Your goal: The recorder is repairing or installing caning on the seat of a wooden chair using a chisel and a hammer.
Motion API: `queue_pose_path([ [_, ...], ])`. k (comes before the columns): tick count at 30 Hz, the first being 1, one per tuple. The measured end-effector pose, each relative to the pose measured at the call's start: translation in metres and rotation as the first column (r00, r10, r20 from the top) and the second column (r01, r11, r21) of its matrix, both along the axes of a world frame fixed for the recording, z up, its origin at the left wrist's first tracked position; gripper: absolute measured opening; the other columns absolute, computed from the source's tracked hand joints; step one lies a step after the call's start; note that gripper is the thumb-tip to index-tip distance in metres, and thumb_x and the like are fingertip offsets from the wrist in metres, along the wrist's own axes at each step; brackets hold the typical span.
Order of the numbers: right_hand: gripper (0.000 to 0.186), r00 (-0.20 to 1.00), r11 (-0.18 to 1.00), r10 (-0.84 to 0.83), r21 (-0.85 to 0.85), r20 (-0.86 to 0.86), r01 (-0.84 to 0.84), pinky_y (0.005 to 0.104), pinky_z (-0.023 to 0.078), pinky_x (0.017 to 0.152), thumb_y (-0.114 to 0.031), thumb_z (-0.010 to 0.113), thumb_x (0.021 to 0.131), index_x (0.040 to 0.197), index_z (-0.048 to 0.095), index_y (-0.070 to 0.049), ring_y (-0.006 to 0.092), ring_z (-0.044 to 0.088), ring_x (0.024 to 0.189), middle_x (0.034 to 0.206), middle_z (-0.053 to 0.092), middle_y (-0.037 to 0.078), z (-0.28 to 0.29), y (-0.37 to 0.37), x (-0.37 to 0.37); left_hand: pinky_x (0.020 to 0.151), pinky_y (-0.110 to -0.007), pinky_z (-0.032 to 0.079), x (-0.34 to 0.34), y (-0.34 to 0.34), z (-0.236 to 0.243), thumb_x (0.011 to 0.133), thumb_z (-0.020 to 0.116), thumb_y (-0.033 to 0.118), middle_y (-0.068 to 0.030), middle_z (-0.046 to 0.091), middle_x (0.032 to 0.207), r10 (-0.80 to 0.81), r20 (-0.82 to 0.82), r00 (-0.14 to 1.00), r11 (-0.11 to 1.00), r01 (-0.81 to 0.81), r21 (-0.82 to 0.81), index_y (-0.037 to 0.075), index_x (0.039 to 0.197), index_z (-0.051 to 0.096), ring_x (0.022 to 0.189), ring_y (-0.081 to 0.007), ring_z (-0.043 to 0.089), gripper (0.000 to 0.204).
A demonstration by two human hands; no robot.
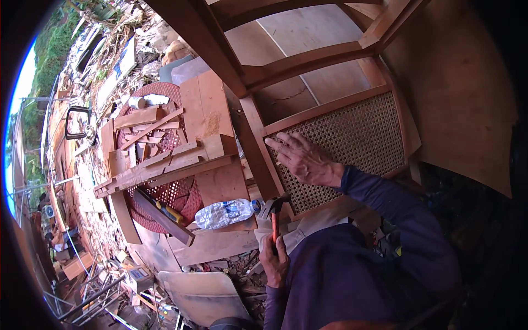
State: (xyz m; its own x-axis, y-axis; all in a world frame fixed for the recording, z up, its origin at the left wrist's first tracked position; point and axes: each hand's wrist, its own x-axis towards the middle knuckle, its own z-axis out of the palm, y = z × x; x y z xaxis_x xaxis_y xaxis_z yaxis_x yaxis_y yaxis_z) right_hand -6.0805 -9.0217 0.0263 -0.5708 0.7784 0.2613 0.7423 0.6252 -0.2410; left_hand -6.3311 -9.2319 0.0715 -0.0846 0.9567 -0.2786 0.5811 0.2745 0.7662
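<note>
My left hand [274, 262] is wrapped round the red handle of a claw hammer [275, 223]. Its metal head is up, close to the near left corner of a woven cane panel [352, 135]; whether it touches the wood I cannot tell. The panel is set within a brown wooden chair frame [253, 118], which has curved slats at the far end. My right hand [307, 160] lies on the cane with its fingers stretched towards the left rail, holding nothing. Both forearms are in dark blue sleeves.
Left of the frame, a round red woven piece [144, 93] carries wood offcuts [148, 137], a plank [165, 170] and a handsaw [162, 214]. A clear plastic bottle [228, 213] lies near the hammer. Plywood [456, 82] stands at right; scrap covers the ground at left.
</note>
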Motion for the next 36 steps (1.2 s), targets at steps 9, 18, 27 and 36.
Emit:
queue_pose_path([
  [9, 0.026, 1.0, 0.998, 0.009, -0.055, -0.019, -0.01, 0.0482, 0.044, 0.113, -0.016, 0.068, 0.091, 0.111, 0.074, -0.001, 0.0361, 0.052, 0.137, 0.15, 0.056, 0.017, 0.0, 0.002, -0.008, 0.062, -0.026, 0.042, -0.011, -0.02, -0.001, 0.113, 0.061, 0.022, 0.0016, 0.058, 0.077, 0.057, 0.017, 0.998, 0.998, -0.057, -0.016, 0.002, 0.117, 0.067, 0.068, -0.007, 0.052, 0.022],
  [18, 0.016, 0.628, 0.949, -0.312, -0.267, -0.713, 0.168, 0.042, 0.055, 0.078, 0.003, 0.071, 0.093, 0.108, 0.067, 0.0, 0.0338, 0.069, 0.09, 0.099, 0.065, 0.014, -0.007, 0.014, -0.018, 0.062, -0.03, 0.047, 0.017, 0.019, 0.046, 0.113, 0.056, 0.016, -0.0051, 0.061, 0.08, 0.145, 0.134, 0.98, 0.988, -0.149, 0.025, 0.002, 0.125, 0.06, 0.065, -0.0135, 0.057, 0.019],
  [27, 0.013, 0.586, 0.936, -0.34, -0.205, -0.735, 0.285, 0.0424, 0.058, 0.079, 0.002, 0.07, 0.097, 0.109, 0.067, -0.002, 0.0353, 0.072, 0.094, 0.104, 0.07, 0.015, -0.024, 0.013, -0.045, 0.069, -0.033, 0.049, 0.006, 0.044, 0.07, 0.113, 0.055, 0.014, -0.0062, 0.061, 0.089, 0.119, 0.117, 0.986, 0.986, -0.132, 0.106, 0.002, 0.128, 0.059, 0.075, -0.0154, 0.057, 0.02],
  [36, 0.015, 0.651, 0.948, -0.29, -0.116, -0.702, 0.297, 0.0439, 0.06, 0.078, -0.001, 0.07, 0.096, 0.111, 0.066, -0.003, 0.0373, 0.072, 0.097, 0.11, 0.066, 0.015, -0.021, 0.0, -0.045, 0.098, -0.044, 0.057, 0.025, 0.093, 0.072, 0.107, 0.052, -0.002, -0.0263, 0.061, 0.149, -0.194, -0.198, 0.961, 0.863, 0.263, 0.431, 0.006, 0.164, 0.04, 0.122, -0.0395, 0.069, 0.059],
])
